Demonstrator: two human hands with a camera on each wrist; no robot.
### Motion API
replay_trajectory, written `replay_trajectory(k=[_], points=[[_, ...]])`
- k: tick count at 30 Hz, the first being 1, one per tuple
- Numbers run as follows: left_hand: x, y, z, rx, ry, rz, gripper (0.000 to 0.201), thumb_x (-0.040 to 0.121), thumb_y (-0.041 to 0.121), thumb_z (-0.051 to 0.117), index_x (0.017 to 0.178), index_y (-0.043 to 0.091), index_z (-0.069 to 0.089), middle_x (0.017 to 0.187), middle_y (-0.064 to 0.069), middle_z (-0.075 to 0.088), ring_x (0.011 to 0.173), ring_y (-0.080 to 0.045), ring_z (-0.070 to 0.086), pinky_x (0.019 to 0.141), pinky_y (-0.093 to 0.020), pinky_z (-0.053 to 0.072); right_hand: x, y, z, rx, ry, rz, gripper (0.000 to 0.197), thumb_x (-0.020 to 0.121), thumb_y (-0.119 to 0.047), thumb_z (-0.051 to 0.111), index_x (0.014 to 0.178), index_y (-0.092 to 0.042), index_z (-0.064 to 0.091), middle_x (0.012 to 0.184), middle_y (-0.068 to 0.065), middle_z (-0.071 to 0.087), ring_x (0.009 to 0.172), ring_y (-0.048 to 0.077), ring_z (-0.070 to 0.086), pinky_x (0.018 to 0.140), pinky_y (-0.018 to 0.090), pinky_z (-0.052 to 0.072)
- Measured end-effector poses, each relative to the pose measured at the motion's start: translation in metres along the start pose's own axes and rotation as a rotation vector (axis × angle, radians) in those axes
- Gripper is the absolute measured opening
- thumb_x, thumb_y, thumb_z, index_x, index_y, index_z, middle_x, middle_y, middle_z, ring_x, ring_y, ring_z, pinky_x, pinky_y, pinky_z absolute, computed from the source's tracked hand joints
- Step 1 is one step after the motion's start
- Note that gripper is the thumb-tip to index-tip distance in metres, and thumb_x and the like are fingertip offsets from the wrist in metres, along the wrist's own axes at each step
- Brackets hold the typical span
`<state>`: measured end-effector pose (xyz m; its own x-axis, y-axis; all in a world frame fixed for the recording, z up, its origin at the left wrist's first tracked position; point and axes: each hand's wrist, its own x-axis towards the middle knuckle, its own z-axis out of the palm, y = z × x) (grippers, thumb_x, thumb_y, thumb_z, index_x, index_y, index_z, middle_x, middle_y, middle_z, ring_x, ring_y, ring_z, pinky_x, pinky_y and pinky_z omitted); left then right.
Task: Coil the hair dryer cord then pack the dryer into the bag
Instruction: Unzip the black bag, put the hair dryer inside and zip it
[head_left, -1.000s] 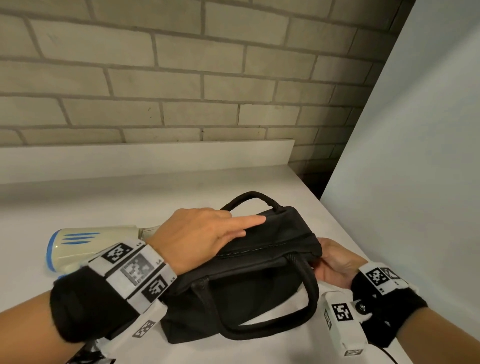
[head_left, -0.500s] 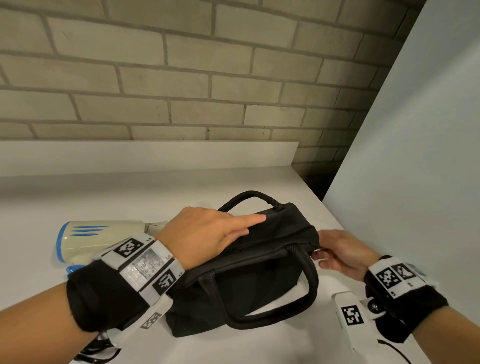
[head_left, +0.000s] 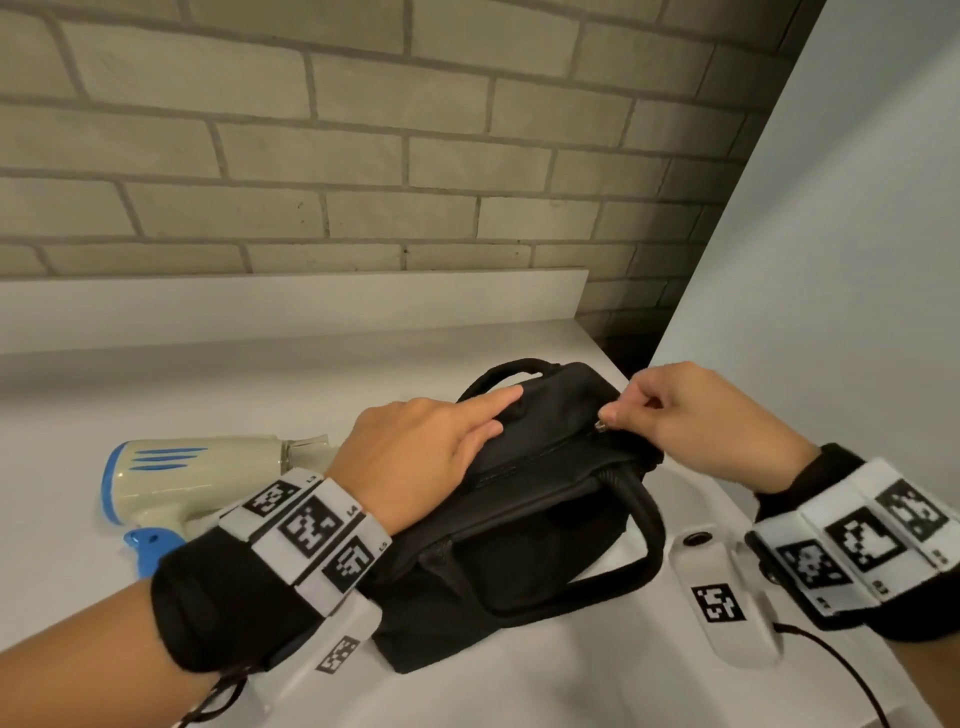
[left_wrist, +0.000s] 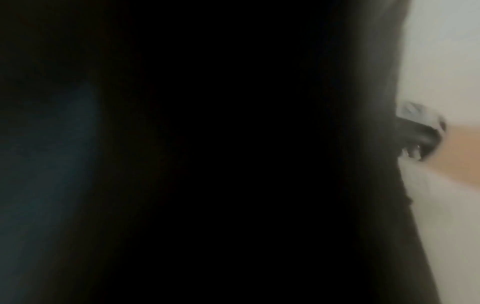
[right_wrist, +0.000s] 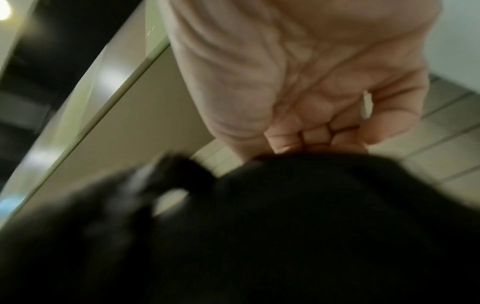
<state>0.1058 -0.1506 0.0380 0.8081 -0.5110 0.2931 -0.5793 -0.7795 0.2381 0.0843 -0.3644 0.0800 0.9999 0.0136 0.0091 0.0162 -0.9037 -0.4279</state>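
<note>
A black zip bag (head_left: 545, 499) with two carry handles stands on the white table (head_left: 260, 384), its zip shut along the top. My left hand (head_left: 483, 421) rests on the bag's top, palm down, index finger stretched along the fabric. My right hand (head_left: 610, 415) pinches the small metal zipper pull (head_left: 601, 426) at the bag's right end; its curled fingers (right_wrist: 314, 131) show above the blurred black bag (right_wrist: 285, 226). The cream and blue hair dryer (head_left: 192, 478) lies on the table left of the bag, partly behind my left wrist. Its cord is hidden. The left wrist view is almost all dark.
A brick wall (head_left: 363, 156) and a low white backsplash (head_left: 291, 301) close the back. A pale panel (head_left: 831, 260) stands along the right, just past the table's right edge. A thin black cable (head_left: 841, 660) trails from my right wrist unit.
My right hand has risen from the bag's lower right end to its top and taken hold of the zipper pull. The left hand stays pressed on the bag.
</note>
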Motion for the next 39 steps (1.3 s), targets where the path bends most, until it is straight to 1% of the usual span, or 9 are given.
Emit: replay_trajectory(k=[6,9,12,18,24,30,33,36,39], points=[[0.013,0.021,0.002,-0.281,0.003,-0.138,0.039,0.093,0.037,0.033,0.13,0.05,0.031,0.119,0.002,0.064,0.105,-0.021,0.058,0.081,-0.034,0.047,-0.016,-0.052,0.017,-0.068,-0.103,-0.161,0.023,0.085,-0.04,0.055,0.068,-0.025,0.06,0.065,-0.007,0.059,0.063,0.01,0.054,0.061,0.028,0.042],[0.03,0.014,0.004,-0.717,-0.079,-0.276,0.04,0.093,0.02,0.04,0.131,0.035,0.04,0.132,0.0,0.054,0.118,-0.017,0.051,0.1,-0.031,0.04,-0.027,-0.071,0.032,-0.365,0.131,-0.369,0.026,0.084,-0.034,0.05,0.065,-0.019,0.061,0.067,-0.003,0.064,0.066,0.019,0.059,0.066,0.034,0.043],[0.035,0.007,0.003,-0.964,-0.13,-0.358,0.041,0.093,0.01,0.042,0.131,0.025,0.042,0.11,-0.005,0.061,0.087,-0.011,0.06,0.079,-0.018,0.048,-0.047,-0.085,0.067,-0.471,0.343,-0.499,0.02,0.07,-0.025,0.054,0.051,-0.019,0.054,0.049,-0.003,0.053,0.048,0.018,0.048,0.061,0.03,0.028],[0.029,0.003,0.009,-1.035,-0.133,-0.401,0.038,0.093,0.014,0.042,0.128,0.029,0.044,0.091,-0.002,0.066,0.081,-0.021,0.064,0.08,-0.035,0.053,-0.06,-0.084,0.093,-0.546,0.566,-0.713,0.031,0.077,-0.01,0.05,0.047,-0.016,0.046,0.047,-0.002,0.043,0.05,0.015,0.033,0.059,0.027,0.021],[0.023,-0.016,0.004,-1.255,-0.245,-0.526,0.041,0.091,0.014,0.045,0.129,0.031,0.04,0.099,-0.006,0.066,0.088,-0.022,0.06,0.083,-0.038,0.05,-0.071,-0.077,0.064,-0.446,0.378,-0.609,0.032,0.077,-0.031,0.046,0.047,-0.025,0.049,0.047,-0.01,0.036,0.049,0.011,0.034,0.06,0.027,0.023],[0.021,-0.017,0.009,-1.249,-0.193,-0.546,0.046,0.092,0.014,0.045,0.132,0.035,0.034,0.08,0.001,0.065,0.071,-0.011,0.061,0.052,-0.021,0.051,-0.085,-0.062,0.123,-0.924,-0.038,-0.72,0.029,0.069,-0.045,0.062,0.047,-0.026,0.058,0.047,-0.013,0.048,0.05,0.006,0.044,0.064,0.027,0.018],[0.02,-0.015,0.007,-1.161,-0.199,-0.477,0.047,0.092,0.017,0.045,0.134,0.034,0.031,0.088,-0.004,0.067,0.077,-0.019,0.063,0.064,-0.029,0.054,-0.081,-0.052,0.135,-0.826,-0.027,-0.701,0.029,0.074,-0.035,0.058,0.047,-0.026,0.056,0.048,-0.012,0.049,0.049,0.008,0.044,0.062,0.026,0.017],[0.023,-0.022,0.002,-1.061,-0.191,-0.412,0.048,0.092,0.016,0.045,0.136,0.029,0.031,0.086,0.004,0.065,0.07,-0.015,0.066,0.055,-0.024,0.053,-0.079,-0.067,0.109,-0.504,0.218,-0.781,0.027,0.082,-0.031,0.051,0.056,-0.029,0.06,0.055,-0.012,0.051,0.053,0.01,0.045,0.061,0.026,0.021],[0.024,-0.033,-0.009,-0.949,-0.298,-0.337,0.052,0.091,0.017,0.047,0.138,0.027,0.027,0.112,-0.002,0.065,0.102,-0.035,0.062,0.089,-0.051,0.05,-0.054,-0.063,0.059,-0.189,0.3,-0.811,0.034,0.075,-0.01,0.038,0.089,-0.027,0.063,0.084,-0.005,0.067,0.079,0.016,0.057,0.075,0.031,0.034]])
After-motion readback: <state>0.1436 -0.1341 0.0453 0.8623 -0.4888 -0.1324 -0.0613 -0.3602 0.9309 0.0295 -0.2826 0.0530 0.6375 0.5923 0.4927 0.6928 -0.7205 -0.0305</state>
